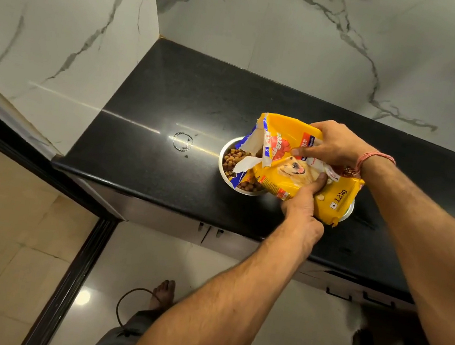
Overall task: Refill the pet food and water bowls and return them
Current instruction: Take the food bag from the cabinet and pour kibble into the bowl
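Black stone counter (158,95) carries the steel bowl (227,154). Both hands pinch the yellow food bag (288,176): right hand (331,147) on its far edge, left hand (302,208) on its near edge. Bag's long axis lies sideways; its torn mouth sits left of both grips, over the kibble-filled bowl.

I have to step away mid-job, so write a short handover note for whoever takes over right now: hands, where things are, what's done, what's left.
Left hand: grips the near side of the yellow food bag, thumb on its front.
Right hand: holds the bag's top from above.
The bag is tipped with its torn mouth over the steel bowl on the black counter.
Done: kibble already lies in the bowl.
A second steel rim peeks out beneath the bag; its contents are hidden.
Left: finish pouring, set the bag down, fill the water bowl, return both bowls.
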